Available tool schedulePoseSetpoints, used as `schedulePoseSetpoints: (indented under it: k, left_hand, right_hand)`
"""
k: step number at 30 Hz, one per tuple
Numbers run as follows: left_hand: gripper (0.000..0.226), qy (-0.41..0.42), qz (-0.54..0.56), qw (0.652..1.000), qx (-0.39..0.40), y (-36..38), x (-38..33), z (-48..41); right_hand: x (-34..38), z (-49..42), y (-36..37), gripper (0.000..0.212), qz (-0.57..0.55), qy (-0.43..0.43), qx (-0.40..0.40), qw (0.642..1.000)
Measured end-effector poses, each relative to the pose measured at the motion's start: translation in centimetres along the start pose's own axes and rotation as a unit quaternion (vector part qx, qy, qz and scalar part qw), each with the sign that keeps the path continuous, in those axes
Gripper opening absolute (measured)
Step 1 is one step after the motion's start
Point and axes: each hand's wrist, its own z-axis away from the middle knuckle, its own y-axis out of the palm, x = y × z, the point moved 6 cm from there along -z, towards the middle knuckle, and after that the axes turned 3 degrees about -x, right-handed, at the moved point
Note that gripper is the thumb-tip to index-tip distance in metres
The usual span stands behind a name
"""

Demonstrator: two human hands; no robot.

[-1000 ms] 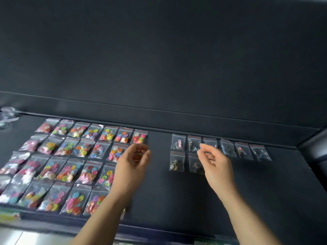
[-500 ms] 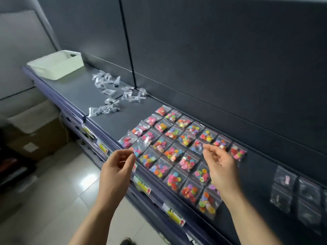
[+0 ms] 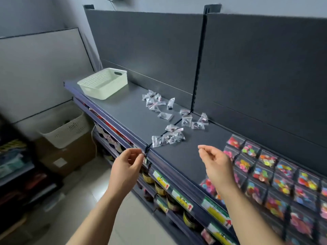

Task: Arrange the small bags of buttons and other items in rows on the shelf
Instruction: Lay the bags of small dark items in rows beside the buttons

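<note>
Rows of small clear bags filled with colourful buttons (image 3: 267, 175) lie flat on the dark shelf (image 3: 178, 156) at the right. Several loose clear bags with dark items are scattered further left: one cluster (image 3: 168, 137) near the shelf's front edge, another (image 3: 192, 121) by the back panel, a third (image 3: 154, 101) beyond. My left hand (image 3: 126, 167) hovers in front of the shelf edge, fingers loosely curled, holding nothing. My right hand (image 3: 215, 165) hovers above the shelf just left of the button bags, fingers loosely curled and empty.
A pale green perforated basket (image 3: 104, 84) stands at the shelf's far left end. Below the shelf edge run price labels (image 3: 182, 200) and jars (image 3: 160, 189). A white basket (image 3: 65, 128) sits on a cardboard box (image 3: 65, 154) on the floor.
My view has swung left from the arranged rows to the loose bags and the basket. Both hands moved left along the shelf with it, still empty.
</note>
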Motion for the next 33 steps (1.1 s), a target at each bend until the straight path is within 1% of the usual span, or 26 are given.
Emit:
schedulePoseSetpoints:
  k: [3,5,8,10,12,15,17,19,20,21,22,23,24,25,27,29,30,32,33]
  left_hand:
    - [0.020,0.006,-0.036,0.998,0.047,1.1,1.3,-4.7]
    - [0.028,0.029,-0.081,0.993,0.077,2.9,1.9,-7.6]
    - [0.040,0.063,-0.176,0.975,0.120,6.1,2.7,-11.3]
    - [0.048,0.070,-0.219,0.961,0.152,7.9,3.3,-13.4]
    - [0.045,0.078,-0.259,0.945,0.184,9.4,3.7,-14.9]
    - [0.027,0.087,-0.291,0.925,0.230,10.7,3.9,-16.4]
    - [0.015,0.083,-0.248,0.931,0.254,10.9,3.9,-17.0]
    - [0.009,0.065,-0.162,0.949,0.261,10.7,3.5,-18.0]
    - [0.007,0.030,-0.094,0.960,0.264,10.4,3.4,-18.4]
    - [0.006,-0.023,-0.005,0.962,0.270,10.2,3.4,-18.8]
    - [0.006,-0.076,0.081,0.954,0.277,10.2,3.3,-19.1]
    - [0.006,-0.112,0.142,0.943,0.279,10.3,3.1,-19.5]
    - [0.010,-0.128,0.170,0.937,0.278,10.5,2.9,-20.0]
    - [0.016,-0.130,0.177,0.936,0.275,10.9,2.6,-20.5]
    - [0.023,-0.110,0.140,0.943,0.280,12.0,1.8,-21.3]
    - [0.013,-0.057,0.049,0.952,0.298,13.5,0.8,-21.8]
    - [0.016,-0.021,-0.007,0.947,0.322,14.3,0.3,-21.8]
    - [0.039,0.071,-0.141,0.919,0.362,16.2,0.2,-21.7]
    - [0.039,0.114,-0.189,0.904,0.365,16.9,0.0,-21.7]
  right_hand:
    - [0.0,-1.7,2.3,0.014,0.017,0.019,-0.009,1.000]
    - [-0.1,-3.1,3.3,0.014,0.034,0.027,-0.019,0.999]
    - [-0.6,-5.5,4.3,0.014,0.051,0.042,-0.042,0.997]
    - [-1.2,-7.3,4.8,0.013,0.064,0.052,-0.054,0.995]
    - [-1.8,-9.2,5.6,0.016,0.057,0.056,-0.049,0.996]
    - [-2.8,-11.9,6.9,0.020,0.072,0.064,-0.023,0.995]
    - [-3.5,-13.1,7.8,0.022,0.078,0.076,-0.002,0.994]
    - [-4.2,-14.2,8.7,0.025,0.083,0.093,0.020,0.992]
    - [-4.5,-14.6,9.1,0.025,0.094,0.103,0.031,0.990]
    - [-4.7,-14.9,9.5,0.024,0.109,0.110,0.038,0.987]
    - [-4.9,-15.3,9.8,0.022,0.131,0.113,0.039,0.984]
    - [-5.1,-15.6,9.9,0.018,0.154,0.112,0.036,0.981]
    - [-5.2,-15.8,9.9,0.013,0.171,0.111,0.032,0.979]
    - [-5.3,-16.0,9.9,0.009,0.173,0.109,0.027,0.979]
    - [-5.3,-16.3,9.6,0.004,0.157,0.106,0.016,0.982]
    - [-5.1,-16.2,9.2,0.005,0.148,0.104,-0.001,0.983]
    - [-5.0,-16.0,9.0,0.006,0.141,0.105,-0.010,0.984]
    - [-4.7,-15.5,8.6,0.005,0.116,0.109,-0.027,0.987]
    - [-4.7,-15.2,8.4,0.005,0.106,0.112,-0.034,0.987]
